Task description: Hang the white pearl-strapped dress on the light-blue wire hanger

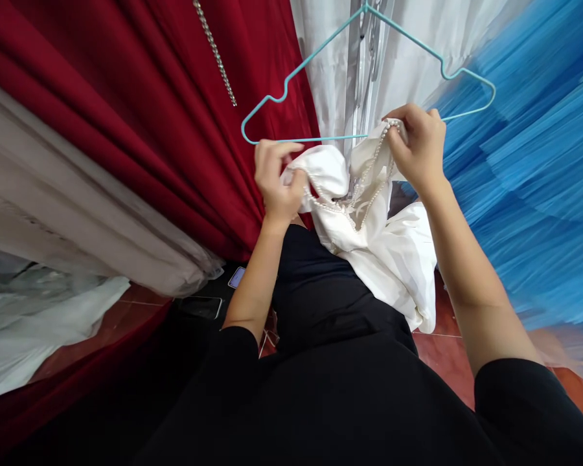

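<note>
A small white satin dress point(369, 246) with pearl trim along its neckline hangs between my two hands. My left hand point(276, 178) grips one puffed shoulder of the dress. My right hand point(418, 149) pinches the other shoulder with its pearl strap, up against the right end of a light-blue wire hanger point(320, 55). The hanger's bottom bar runs just above the dress, between my hands. The dress's skirt droops over my lap.
A dark red gown point(150, 116) with a rhinestone strap hangs at left, white gowns point(408, 45) behind the hanger, blue tulle point(539, 168) at right. Two phones point(201, 305) lie on the red tiled floor near pale fabric point(43, 323).
</note>
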